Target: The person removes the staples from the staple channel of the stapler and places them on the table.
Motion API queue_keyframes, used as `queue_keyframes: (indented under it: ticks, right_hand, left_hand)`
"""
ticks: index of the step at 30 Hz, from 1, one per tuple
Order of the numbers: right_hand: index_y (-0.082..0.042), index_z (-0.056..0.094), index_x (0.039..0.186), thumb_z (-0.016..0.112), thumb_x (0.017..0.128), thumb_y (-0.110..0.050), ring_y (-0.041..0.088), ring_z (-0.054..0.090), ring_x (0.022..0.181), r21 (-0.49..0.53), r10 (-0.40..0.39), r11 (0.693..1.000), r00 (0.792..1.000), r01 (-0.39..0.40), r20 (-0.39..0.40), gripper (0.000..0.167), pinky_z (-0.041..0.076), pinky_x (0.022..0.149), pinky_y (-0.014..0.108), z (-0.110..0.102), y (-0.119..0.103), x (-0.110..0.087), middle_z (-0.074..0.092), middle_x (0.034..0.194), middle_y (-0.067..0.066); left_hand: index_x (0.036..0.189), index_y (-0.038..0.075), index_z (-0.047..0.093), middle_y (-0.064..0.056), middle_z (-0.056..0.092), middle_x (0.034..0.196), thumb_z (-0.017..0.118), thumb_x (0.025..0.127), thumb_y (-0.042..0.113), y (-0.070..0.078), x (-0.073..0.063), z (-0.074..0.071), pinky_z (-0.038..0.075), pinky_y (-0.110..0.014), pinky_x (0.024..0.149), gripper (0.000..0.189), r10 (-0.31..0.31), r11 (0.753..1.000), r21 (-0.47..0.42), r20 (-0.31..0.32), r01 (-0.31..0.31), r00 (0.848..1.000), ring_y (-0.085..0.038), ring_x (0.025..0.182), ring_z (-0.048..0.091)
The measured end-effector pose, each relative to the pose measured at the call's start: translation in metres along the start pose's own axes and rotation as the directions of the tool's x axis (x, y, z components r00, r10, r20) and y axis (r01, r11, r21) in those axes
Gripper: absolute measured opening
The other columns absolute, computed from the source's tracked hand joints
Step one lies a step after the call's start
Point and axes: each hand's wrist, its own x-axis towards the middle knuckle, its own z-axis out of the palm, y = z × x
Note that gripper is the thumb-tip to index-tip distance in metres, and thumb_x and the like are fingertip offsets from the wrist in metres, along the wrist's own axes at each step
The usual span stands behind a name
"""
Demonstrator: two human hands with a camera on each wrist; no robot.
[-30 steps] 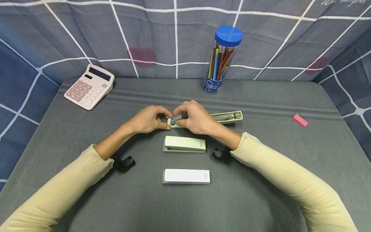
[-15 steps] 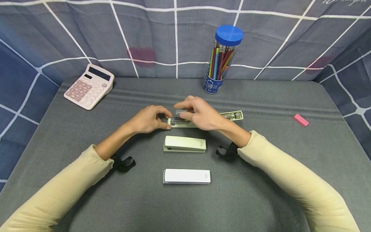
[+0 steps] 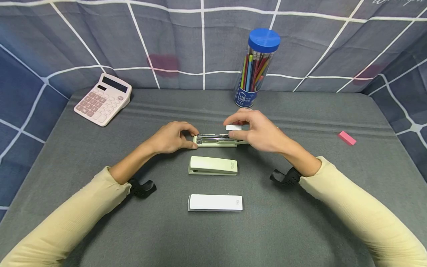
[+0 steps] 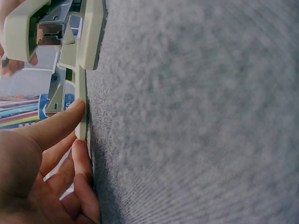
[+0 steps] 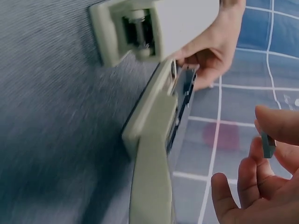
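Note:
A pale green stapler point(image 3: 217, 144) lies opened flat on the grey cloth, its metal magazine facing up. My left hand point(image 3: 171, 138) pinches the left end of its base; in the left wrist view the thumb point(image 4: 70, 114) presses on the base from one side. My right hand point(image 3: 261, 130) holds a short strip of staples point(image 3: 233, 127) between thumb and fingers, above the stapler's right part. The right wrist view shows the strip edge-on, apart from the magazine. The swung-back lid is mostly hidden behind the right hand in the head view.
Nearer the body lie a second pale green stapler point(image 3: 212, 166) and a white stapler point(image 3: 215, 203), both closed. A pink calculator point(image 3: 103, 99) stands back left, a blue-lidded pencil tub point(image 3: 256, 70) behind the right hand. A pink eraser point(image 3: 347, 138) lies right.
My right hand has lifted the staple strip from the stapler's left end and moved right along the magazine with it. The left hand has stayed on the base's end.

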Motion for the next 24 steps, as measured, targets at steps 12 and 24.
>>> queue_keyframes:
  ticks: [12,24]
  right_hand:
    - [-0.004,0.071,0.111,0.070,0.091,-0.005,0.017,0.052,0.088,-0.076,0.072,0.994,0.989,-0.082,-0.129,0.020,0.042,0.077,0.026,-0.033,0.015,-0.044,0.063,0.097,0.005]
    - [-0.003,0.072,0.105,0.074,0.086,-0.001,0.011,0.057,0.092,-0.022,0.213,0.973,0.937,-0.228,-0.276,0.020,0.044,0.079,0.017,-0.056,0.033,-0.086,0.066,0.102,0.003]
  left_hand:
    - [0.114,0.008,0.071,-0.006,0.067,0.104,0.084,0.080,0.020,0.000,0.000,0.000,0.045,-0.035,0.069,0.039,0.000,1.000,-0.001,-0.009,0.000,1.000,-0.014,0.070,0.059]
    - [0.112,0.009,0.072,-0.004,0.068,0.102,0.085,0.078,0.019,0.001,0.000,0.001,0.046,-0.035,0.070,0.038,0.003,1.000,0.007,-0.024,-0.003,1.000,-0.013,0.069,0.060]
